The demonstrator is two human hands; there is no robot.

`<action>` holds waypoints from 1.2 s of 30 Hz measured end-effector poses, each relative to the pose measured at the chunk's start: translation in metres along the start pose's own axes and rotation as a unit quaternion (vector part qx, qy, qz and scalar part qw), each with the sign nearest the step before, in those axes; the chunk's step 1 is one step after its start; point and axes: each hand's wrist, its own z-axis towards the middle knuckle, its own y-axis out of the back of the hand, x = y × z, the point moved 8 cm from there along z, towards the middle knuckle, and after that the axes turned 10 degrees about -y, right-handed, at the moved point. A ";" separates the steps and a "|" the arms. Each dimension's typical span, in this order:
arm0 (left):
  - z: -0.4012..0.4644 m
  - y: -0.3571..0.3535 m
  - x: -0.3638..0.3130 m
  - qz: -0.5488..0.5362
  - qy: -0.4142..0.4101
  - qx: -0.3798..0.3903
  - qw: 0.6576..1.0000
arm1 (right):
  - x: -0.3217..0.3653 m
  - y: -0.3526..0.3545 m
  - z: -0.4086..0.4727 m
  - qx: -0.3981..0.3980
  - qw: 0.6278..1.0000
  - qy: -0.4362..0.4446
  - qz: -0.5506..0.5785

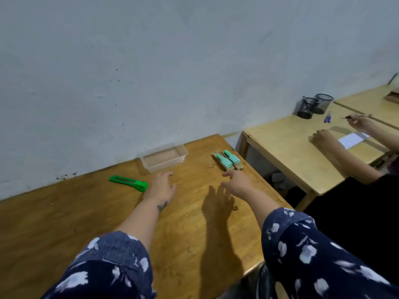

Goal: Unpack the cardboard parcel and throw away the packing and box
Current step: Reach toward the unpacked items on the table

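A brown desk fills the lower frame. Above it at centre hover the left hand and right hand, fingers released, holding nothing. Behind them sits a clear tray; centre-right lie two teal items on cardboard packing; centre-left, a green cutter.
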 end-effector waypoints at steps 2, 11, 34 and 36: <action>0.009 0.010 0.022 -0.012 0.020 -0.033 0.999 | 0.002 -0.003 0.016 -0.016 1.000 -0.016 0.011; 0.052 0.020 0.082 -0.127 0.125 -0.139 0.974 | -0.007 0.016 0.091 -0.113 0.988 -0.077 -0.070; 0.082 0.003 0.098 -0.183 0.212 -0.177 0.943 | 0.207 -0.020 0.154 0.004 0.937 0.282 -0.209; 0.082 0.004 0.098 -0.181 0.215 -0.180 0.943 | 0.225 -0.042 0.146 0.019 0.904 0.315 -0.289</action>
